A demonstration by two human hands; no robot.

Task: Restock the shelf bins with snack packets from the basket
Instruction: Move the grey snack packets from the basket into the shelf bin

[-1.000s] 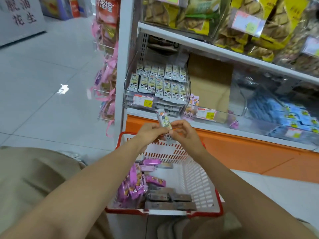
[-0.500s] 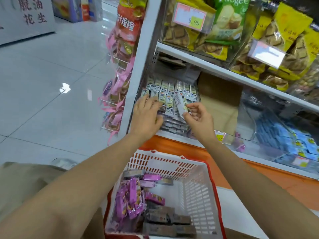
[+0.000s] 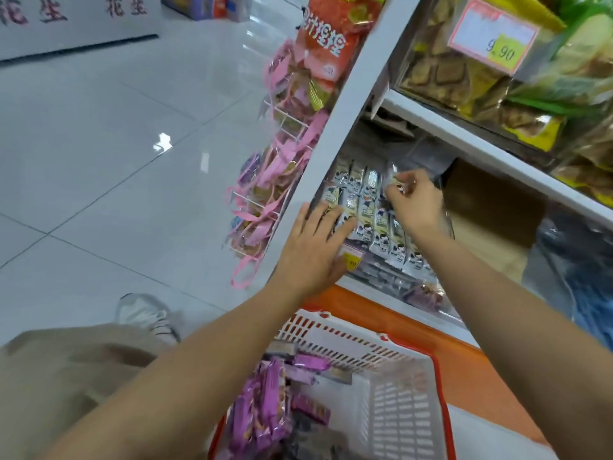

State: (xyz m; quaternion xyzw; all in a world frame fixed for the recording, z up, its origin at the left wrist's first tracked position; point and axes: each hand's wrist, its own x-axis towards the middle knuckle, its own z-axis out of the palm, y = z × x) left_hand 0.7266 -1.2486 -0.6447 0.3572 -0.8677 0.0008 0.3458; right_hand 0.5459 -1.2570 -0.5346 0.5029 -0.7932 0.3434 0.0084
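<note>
A clear shelf bin (image 3: 391,280) on the lower shelf holds rows of small pale green and white snack packets (image 3: 368,207). My right hand (image 3: 413,200) pinches one such packet (image 3: 393,179) over the back rows of the bin. Flat on the front packets at the bin's left side lies my left hand (image 3: 311,250), its fingers straight. Below, the white basket with a red rim (image 3: 394,403) holds several pink packets (image 3: 262,416) and some dark ones.
A white shelf upright (image 3: 335,134) stands left of the bin, with a wire rack of pink-ribboned bags (image 3: 275,180) hanging on its side. Yellow biscuit bags (image 3: 517,94) fill the shelf above. A brown cardboard divider (image 3: 491,220) sits right of the bin. My shoe (image 3: 146,313) is on the tiled floor.
Both hands rose from above the basket to the bin. My right hand carried the packet further back over the rows, and my left hand settled flat on the front packets.
</note>
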